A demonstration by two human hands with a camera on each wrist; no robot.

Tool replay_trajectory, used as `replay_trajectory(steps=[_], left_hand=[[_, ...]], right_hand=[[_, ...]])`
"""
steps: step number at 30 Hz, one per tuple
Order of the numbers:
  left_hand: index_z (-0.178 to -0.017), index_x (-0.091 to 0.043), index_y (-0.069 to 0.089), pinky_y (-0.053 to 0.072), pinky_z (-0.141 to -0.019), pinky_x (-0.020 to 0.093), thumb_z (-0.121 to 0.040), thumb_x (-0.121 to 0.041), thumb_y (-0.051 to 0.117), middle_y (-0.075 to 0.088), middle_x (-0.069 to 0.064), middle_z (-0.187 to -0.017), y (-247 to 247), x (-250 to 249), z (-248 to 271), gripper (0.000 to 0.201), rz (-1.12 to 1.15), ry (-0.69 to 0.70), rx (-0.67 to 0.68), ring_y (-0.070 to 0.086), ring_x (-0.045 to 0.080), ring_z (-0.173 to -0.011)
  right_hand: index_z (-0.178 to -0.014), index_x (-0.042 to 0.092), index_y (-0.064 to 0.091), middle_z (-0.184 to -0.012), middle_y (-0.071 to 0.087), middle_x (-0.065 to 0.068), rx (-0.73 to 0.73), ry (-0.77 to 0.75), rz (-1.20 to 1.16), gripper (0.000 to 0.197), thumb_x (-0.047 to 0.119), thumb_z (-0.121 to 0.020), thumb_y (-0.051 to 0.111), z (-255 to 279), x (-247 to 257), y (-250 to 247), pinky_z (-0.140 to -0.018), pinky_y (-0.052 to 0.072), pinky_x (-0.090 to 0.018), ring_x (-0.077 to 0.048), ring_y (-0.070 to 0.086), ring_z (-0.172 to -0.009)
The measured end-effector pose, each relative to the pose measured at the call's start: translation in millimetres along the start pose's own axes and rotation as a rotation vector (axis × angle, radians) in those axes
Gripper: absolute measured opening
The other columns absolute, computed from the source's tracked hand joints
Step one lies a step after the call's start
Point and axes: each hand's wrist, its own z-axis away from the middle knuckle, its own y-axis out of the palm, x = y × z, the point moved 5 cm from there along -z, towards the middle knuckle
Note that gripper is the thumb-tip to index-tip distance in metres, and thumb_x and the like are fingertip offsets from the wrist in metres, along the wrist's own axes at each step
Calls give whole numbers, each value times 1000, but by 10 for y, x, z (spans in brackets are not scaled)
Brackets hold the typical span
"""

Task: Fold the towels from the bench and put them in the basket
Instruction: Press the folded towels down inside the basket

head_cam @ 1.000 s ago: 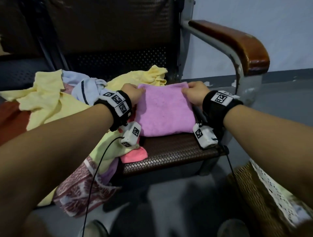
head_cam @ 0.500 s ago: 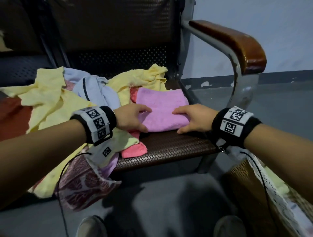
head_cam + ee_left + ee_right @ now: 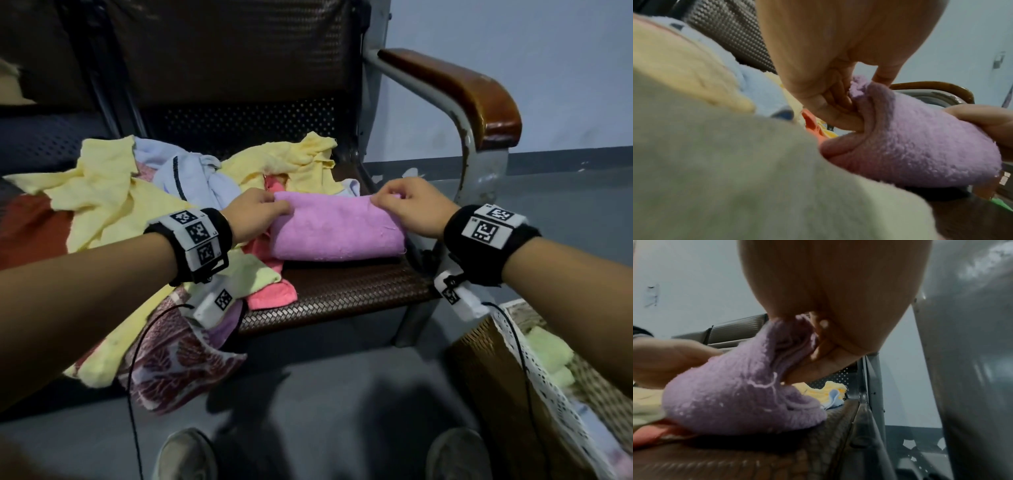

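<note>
A folded pink towel lies on the woven brown bench seat, doubled over into a thick roll. My left hand pinches its far left corner, and the left wrist view shows the thumb and fingers closed on the towel edge. My right hand pinches the far right corner; in the right wrist view its fingers hold the bunched layers of the towel. The wicker basket stands on the floor at the lower right, with pale green cloth inside.
Unfolded yellow, light blue, coral and red-patterned towels are heaped on the seat's left half and hang over its front edge. A metal armrest with a wooden top stands right of the seat. My shoes show on the grey floor below.
Both hands went from the towel's far edge to its near edge, then carried the near half up and over toward the back. The towel is now half as deep and thicker.
</note>
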Motion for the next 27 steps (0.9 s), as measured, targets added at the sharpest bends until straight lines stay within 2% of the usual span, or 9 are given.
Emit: replay_trajectory(steps=[3, 6, 8, 12, 15, 18, 23, 25, 27], left_hand=[[-71, -18, 61, 35, -42, 20, -92, -34, 64, 52, -1, -61, 60, 89, -58, 27, -61, -76, 6, 46, 17, -53], [-97, -16, 65, 52, -68, 32, -90, -40, 66, 64, 5, -93, 48, 90, -64, 25, -209, -98, -34, 60, 25, -81], [-113, -17, 60, 49, -82, 33, -84, -43, 73, 62, 0, -107, 16, -28, -37, 42, -267, 34, -91, 60, 21, -96], [-134, -20, 54, 46, -100, 35, -76, -49, 80, 56, -3, -130, 203, -206, 122, 69, -357, 271, 208, 55, 19, -120], [-149, -21, 39, 39, -112, 39, -71, -26, 87, 48, 2, -148, 375, -87, 190, 92, -583, 246, 339, 49, 23, -131], [-140, -18, 45, 49, -95, 36, -73, -16, 81, 61, 6, -130, 384, -120, 150, 76, -666, 278, 212, 59, 25, -114], [-107, -18, 64, 48, -71, 32, -72, -40, 69, 70, 4, -96, 191, -554, 147, 41, -527, 374, 2, 63, 24, -89], [-98, -18, 65, 48, -66, 31, -66, -43, 64, 69, 0, -87, 130, -814, 228, 41, -355, 422, -45, 63, 21, -82], [-98, -19, 63, 51, -64, 33, -67, -42, 64, 69, -1, -81, 110, -1099, 304, 38, -187, 463, -90, 63, 17, -74]], right_hand=[[-102, 20, 71, -87, 69, 4, 54, 64, -81, 41, 57, -89, 62, -31, -8, 59, -68, 52, -29, -12, 65, -74], [-108, 13, 67, -96, 72, -4, 133, 45, 121, 40, 46, -85, 73, -74, -22, 158, -80, 55, -37, -22, 68, -89], [-112, 13, 65, -103, 71, -7, 120, 57, 224, 41, 42, -85, 73, -96, -47, 190, -83, 53, -36, -26, 66, -96], [-132, 16, 58, -125, 63, -5, 40, -47, 351, 51, 38, -87, 71, -90, 81, 165, -92, 46, -29, -21, 60, -112], [-125, 19, 65, -122, 67, -2, 25, -136, 269, 40, 41, -91, 65, -60, 271, 188, -98, 49, -33, -16, 63, -108], [-133, 23, 58, -129, 65, -1, 213, -138, 357, 58, 59, -88, 61, 25, 352, 402, -101, 49, -37, -19, 62, -113], [-144, 33, 36, -129, 65, -4, 213, -54, 620, 102, 91, -62, 56, 89, 321, 330, -96, 50, -40, -31, 63, -112], [-135, 35, 43, -118, 68, -1, 172, -71, 521, 92, 85, -61, 63, 131, 381, 208, -91, 53, -40, -29, 65, -103], [-116, 28, 60, -102, 70, 2, 140, -115, 329, 58, 63, -72, 73, 219, 418, 50, -85, 54, -36, -24, 67, -93]])
